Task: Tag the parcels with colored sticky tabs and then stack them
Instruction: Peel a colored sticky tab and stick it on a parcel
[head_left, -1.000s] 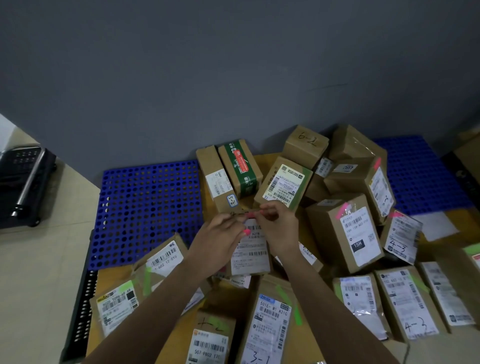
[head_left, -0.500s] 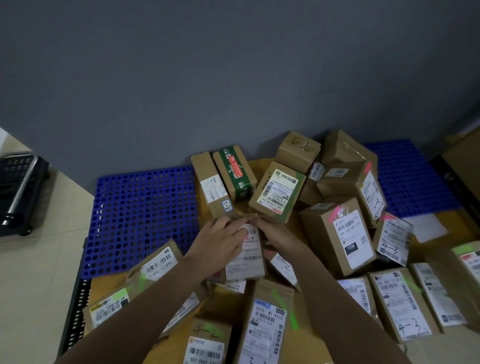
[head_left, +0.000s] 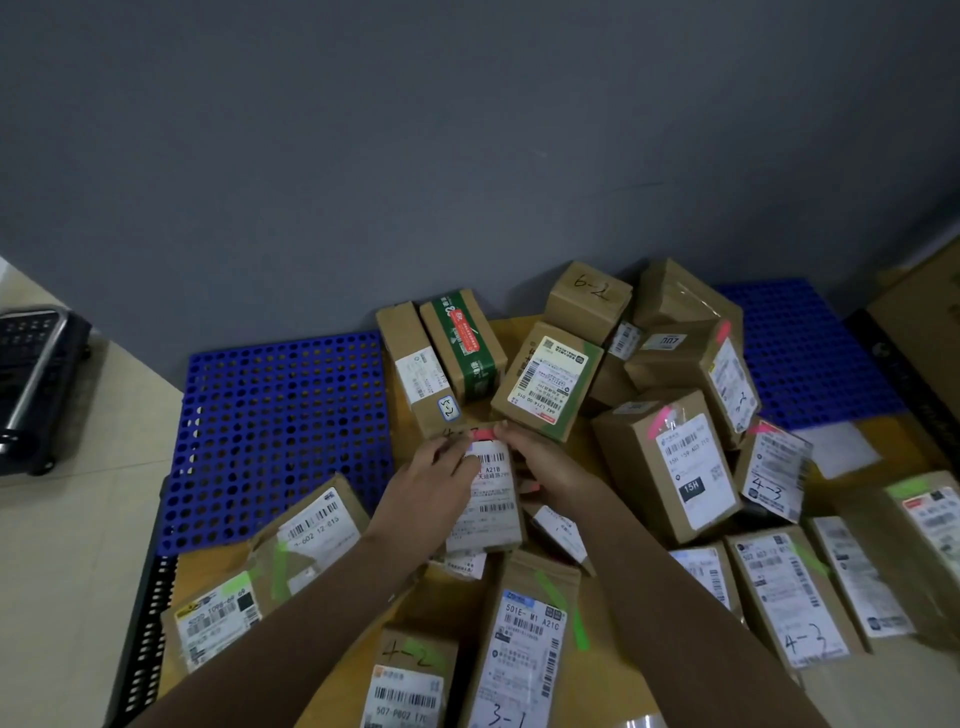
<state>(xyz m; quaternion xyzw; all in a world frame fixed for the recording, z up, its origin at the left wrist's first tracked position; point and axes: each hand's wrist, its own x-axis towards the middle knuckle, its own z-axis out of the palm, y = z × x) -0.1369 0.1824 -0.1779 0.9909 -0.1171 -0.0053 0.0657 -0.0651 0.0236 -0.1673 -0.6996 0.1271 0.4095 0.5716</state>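
A small brown parcel (head_left: 488, 512) with a white barcode label lies in the middle of the pile. A pink sticky tab (head_left: 483, 434) sits across its far top edge. My left hand (head_left: 431, 493) rests on the parcel's left side with its fingers up by the tab. My right hand (head_left: 545, 462) lies along the right side, with a fingertip touching the tab's right end. More pink (head_left: 530, 487) shows under my right palm, and I cannot tell what it is.
Many brown parcels surround it, some with green tabs (head_left: 280, 569) and some with pink ones (head_left: 660, 422). A blue perforated pallet (head_left: 280, 431) lies to the left, another (head_left: 810, 353) at the back right. A black device (head_left: 36, 384) stands far left. A grey wall is behind.
A second ago both hands held the pink tab above the parcel. They have since lowered onto it, and the tab now sits on its top edge.
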